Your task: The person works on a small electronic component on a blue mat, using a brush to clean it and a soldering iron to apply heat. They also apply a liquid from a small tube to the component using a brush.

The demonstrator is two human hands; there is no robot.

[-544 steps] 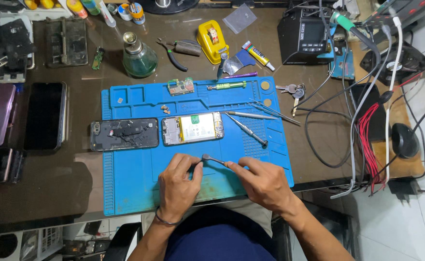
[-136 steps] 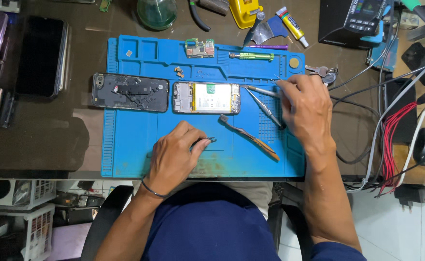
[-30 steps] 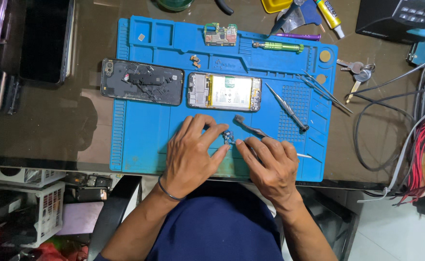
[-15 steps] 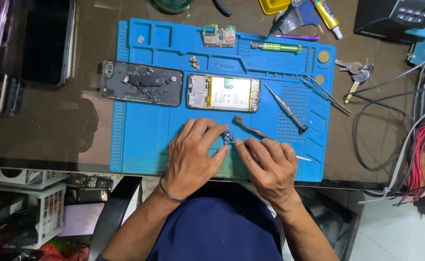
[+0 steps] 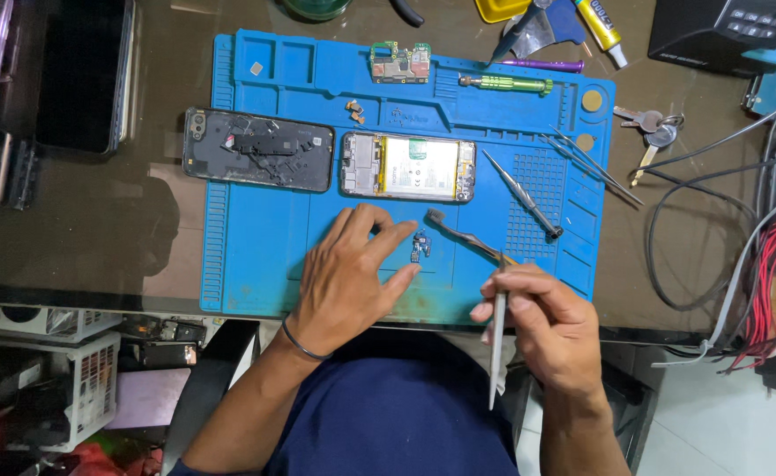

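1. Two hands work at the near edge of the blue mat: the left hand lies flat, fingers spread and released, its fingertips just beside a small circuit board.
2. The right hand, right of that board, grasps a thin metal tool.
3. Judged step: cleaning or probing the board, which calls for steadying it first.

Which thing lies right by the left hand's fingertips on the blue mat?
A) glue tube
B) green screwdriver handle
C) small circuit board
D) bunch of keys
C: the small circuit board lies on the blue mat just off the left hand's fingertips, while the right hand holds a thin metal tool off to the side.
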